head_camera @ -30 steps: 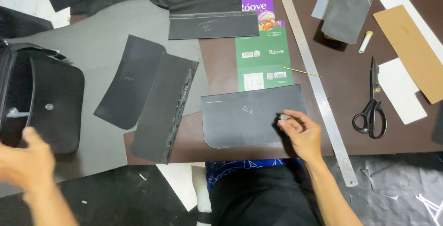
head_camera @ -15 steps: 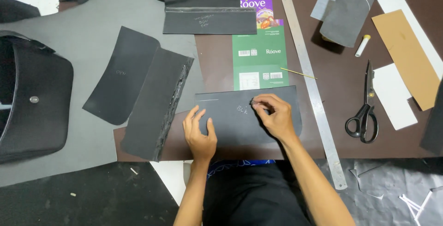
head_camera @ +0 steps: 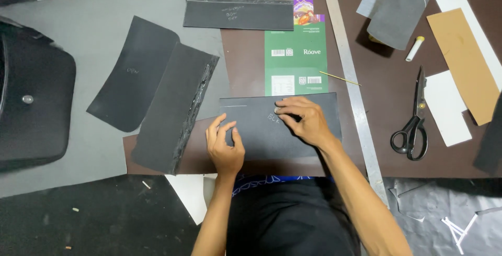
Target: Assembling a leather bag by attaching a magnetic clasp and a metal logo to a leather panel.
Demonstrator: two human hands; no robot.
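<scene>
A worktable seen from above, read from left to right. At the far left lies a black bag [head_camera: 31, 104] with a round metal snap, resting on grey sheeting. Next come two dark leather pieces: a curved panel [head_camera: 133, 73] and, overlapping its right edge, a long strip [head_camera: 175, 107] that slants from upper right down to lower left, with a shiny glued edge along its right side.

Near the middle, the person's left hand [head_camera: 225, 146] rests palm down, fingers spread and loosely open, pressing on the lower left part of a dark grey leather panel [head_camera: 314, 115]. This panel lies flat on the brown table surface [head_camera: 246, 62], directly in front of the person. Its long axis runs left to right, parallel to the table's near edge; the straight edge faces away from the person. Faint chalk marks show on it.

The right hand [head_camera: 306, 122] lies on the panel's upper middle, fingers bent and pointing left, fingertips pressing down by the chalk marks, gripping nothing.

Above the panel sits a green and purple card box [head_camera: 295, 52]. Further right, a long metal ruler [head_camera: 350, 83] runs diagonally, then black scissors [head_camera: 413, 125], white paper and a tan piece [head_camera: 463, 60].
</scene>
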